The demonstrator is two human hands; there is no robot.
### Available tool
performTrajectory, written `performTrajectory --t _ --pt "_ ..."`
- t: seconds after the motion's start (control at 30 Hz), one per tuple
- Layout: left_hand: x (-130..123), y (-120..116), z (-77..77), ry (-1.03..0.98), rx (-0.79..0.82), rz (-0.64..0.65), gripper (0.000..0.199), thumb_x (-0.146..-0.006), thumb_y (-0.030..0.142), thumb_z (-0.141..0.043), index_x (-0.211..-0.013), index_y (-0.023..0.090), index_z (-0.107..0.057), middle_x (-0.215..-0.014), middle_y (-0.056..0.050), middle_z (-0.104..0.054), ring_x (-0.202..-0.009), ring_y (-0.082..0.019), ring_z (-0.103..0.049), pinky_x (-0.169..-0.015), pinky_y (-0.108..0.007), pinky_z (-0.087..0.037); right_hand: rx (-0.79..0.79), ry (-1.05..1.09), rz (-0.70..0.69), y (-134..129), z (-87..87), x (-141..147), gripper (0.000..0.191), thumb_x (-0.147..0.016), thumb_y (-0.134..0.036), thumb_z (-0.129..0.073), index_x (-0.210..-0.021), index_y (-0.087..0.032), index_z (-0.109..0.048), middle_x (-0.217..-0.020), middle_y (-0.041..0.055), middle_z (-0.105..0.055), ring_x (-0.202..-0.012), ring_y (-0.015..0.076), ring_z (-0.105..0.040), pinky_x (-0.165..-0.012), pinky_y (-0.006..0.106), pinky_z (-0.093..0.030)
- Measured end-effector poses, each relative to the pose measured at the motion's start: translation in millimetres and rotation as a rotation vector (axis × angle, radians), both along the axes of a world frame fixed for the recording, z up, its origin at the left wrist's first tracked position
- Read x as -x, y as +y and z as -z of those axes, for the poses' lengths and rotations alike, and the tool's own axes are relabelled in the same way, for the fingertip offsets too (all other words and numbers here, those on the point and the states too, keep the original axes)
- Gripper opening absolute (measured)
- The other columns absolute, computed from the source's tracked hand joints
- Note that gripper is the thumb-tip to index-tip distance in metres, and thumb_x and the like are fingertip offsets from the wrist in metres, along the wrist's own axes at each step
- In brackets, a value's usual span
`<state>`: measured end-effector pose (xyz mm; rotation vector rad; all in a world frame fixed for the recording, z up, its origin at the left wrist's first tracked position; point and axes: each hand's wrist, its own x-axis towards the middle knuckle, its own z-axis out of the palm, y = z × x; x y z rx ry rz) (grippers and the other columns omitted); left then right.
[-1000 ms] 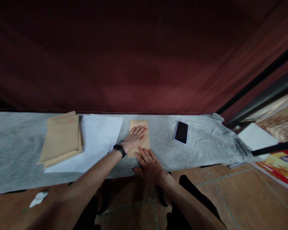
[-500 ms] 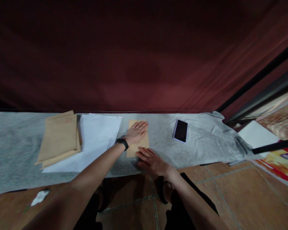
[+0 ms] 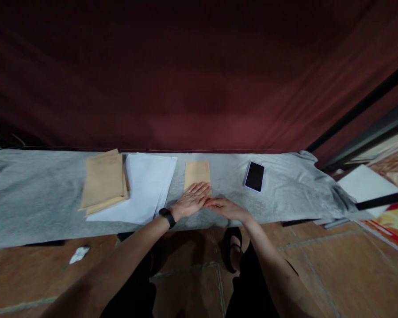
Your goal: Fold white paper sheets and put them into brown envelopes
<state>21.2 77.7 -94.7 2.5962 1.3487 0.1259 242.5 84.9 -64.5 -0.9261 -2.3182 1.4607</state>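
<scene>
A small brown paper envelope (image 3: 196, 170) lies flat on the grey cloth, with faint red print at its top right corner. My left hand (image 3: 194, 198), wearing a black wristband, rests flat and open across the envelope's near part and hides that end. Close beside it, my right hand (image 3: 224, 208) has its fingers stretched out, their tips at the envelope's lower right corner. Nothing shows within its fingers. To the left, a stack of larger brown envelopes (image 3: 102, 179) partly covers several white paper sheets (image 3: 149, 185).
A phone with a purple edge (image 3: 254, 176) lies right of my hands on the grey cloth (image 3: 285, 190). Behind hangs a dark red curtain (image 3: 199, 97). Dark metal bars (image 3: 365, 106) stand at the right. A crumpled white tissue (image 3: 79, 255) is on the tiled floor.
My left hand has slid toward me along the envelope, uncovering its far end. My right hand has shifted right and turned sideways at the corner. The whole view has moved slightly.
</scene>
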Motion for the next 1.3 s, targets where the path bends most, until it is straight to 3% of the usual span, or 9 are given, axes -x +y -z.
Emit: performTrajectory --t 0.2,0.37,0.5,0.6,0.7,0.83,1.07,1.2,1.3 --pt "-1.4 -33.7 -7.0 -0.008 0.009 -0.025 0.059 -0.107 0.043 -0.016 -0.159 0.016 -0.023 -0.165 -0.008 -0.024 -0.154 -0.018 -0.018 -0.126 -0.040 -0.014 0.028 0.038 0.011 -1.8 -2.3 -5.2 0.025 -0.097 -0.029 -0.051 -0.100 -0.022 -0.075 -0.106 0.0021 -0.077 -0.101 0.0182 -0.070 -0.099 0.034 -0.053" --pt "-5.7 -64.1 -14.0 -0.011 -0.036 -0.055 0.063 -0.106 0.049 -0.022 -0.158 0.014 -0.024 -0.165 -0.011 -0.026 -0.153 -0.020 -0.020 -0.125 -0.040 -0.018 -0.126 -0.046 0.238 -5.4 -2.8 -3.8 0.030 -0.100 -0.034 -0.047 -0.102 -0.022 -0.075 -0.102 0.0041 -0.077 -0.096 0.0203 -0.071 -0.092 0.036 -0.056" --pt "-14.3 -84.1 -7.9 -0.022 -0.145 -0.171 0.066 -0.103 0.047 -0.033 -0.156 0.006 -0.029 -0.163 -0.018 -0.026 -0.153 -0.026 -0.020 -0.125 -0.044 -0.022 -0.353 -0.049 0.364 -24.9 -0.1 13.2 0.046 -0.105 -0.041 -0.035 -0.133 -0.018 -0.063 -0.136 0.0119 -0.065 -0.126 0.0225 -0.060 -0.110 0.041 -0.048" --pt "-17.2 -91.3 0.8 -0.027 -0.183 -0.204 0.065 -0.099 0.036 -0.040 -0.154 0.001 -0.029 -0.162 -0.023 -0.026 -0.153 -0.029 -0.019 -0.124 -0.047 -0.023 -0.525 -0.146 0.256 -51.7 9.3 30.8 0.055 -0.106 -0.043 -0.028 -0.150 -0.014 -0.044 -0.155 0.0118 -0.045 -0.146 0.0205 -0.039 -0.120 0.043 -0.036" --pt "-13.5 -93.6 4.5 -0.033 -0.189 -0.193 0.066 -0.093 0.023 -0.040 -0.154 0.000 -0.026 -0.162 -0.023 -0.028 -0.153 -0.027 -0.018 -0.125 -0.046 -0.023 -0.719 -0.273 0.200 -73.4 20.8 39.9 0.063 -0.105 -0.045 -0.035 -0.156 -0.009 -0.031 -0.161 0.0137 -0.033 -0.151 0.0230 -0.030 -0.124 0.046 -0.028" --pt "-5.8 -96.0 -1.9 -0.023 -0.178 -0.196 0.069 -0.094 0.031 -0.044 -0.155 0.003 -0.026 -0.162 -0.020 -0.028 -0.153 -0.027 -0.018 -0.125 -0.045 -0.024 -0.845 -0.374 0.211 -78.7 29.1 32.4 0.065 -0.103 -0.044 -0.042 -0.155 -0.006 -0.033 -0.160 0.0162 -0.035 -0.150 0.0246 -0.031 -0.124 0.044 -0.029" --pt "3.9 -102.6 -6.0 -0.012 -0.202 -0.242 0.074 -0.099 0.050 -0.043 -0.154 0.003 -0.028 -0.162 -0.023 -0.028 -0.153 -0.031 -0.021 -0.123 -0.048 -0.027 -0.821 -0.433 0.239 -74.8 28.4 16.2 0.063 -0.102 -0.043 -0.044 -0.152 -0.004 -0.038 -0.160 0.0185 -0.033 -0.148 0.0279 -0.035 -0.122 0.046 -0.033" --pt "8.7 -101.5 -3.5 -0.021 -0.215 -0.256 0.078 -0.098 0.057 -0.043 -0.152 0.001 -0.032 -0.159 -0.026 -0.032 -0.151 -0.034 -0.025 -0.121 -0.049 -0.031 -0.680 -0.376 0.261 -72.5 20.2 14.1 0.061 -0.103 -0.045 -0.042 -0.154 -0.012 -0.037 -0.161 0.0156 -0.032 -0.149 0.0267 -0.034 -0.123 0.048 -0.030" --pt "7.6 -99.7 -6.5 -0.018 -0.230 -0.251 0.076 -0.097 0.058 -0.047 -0.150 0.006 -0.038 -0.158 -0.026 -0.033 -0.150 -0.037 -0.025 -0.119 -0.053 -0.032 -0.529 -0.298 0.283 -62.8 8.7 15.3 0.053 -0.106 -0.045 -0.034 -0.150 -0.018 -0.046 -0.156 0.0131 -0.043 -0.146 0.0251 -0.039 -0.123 0.052 -0.029"
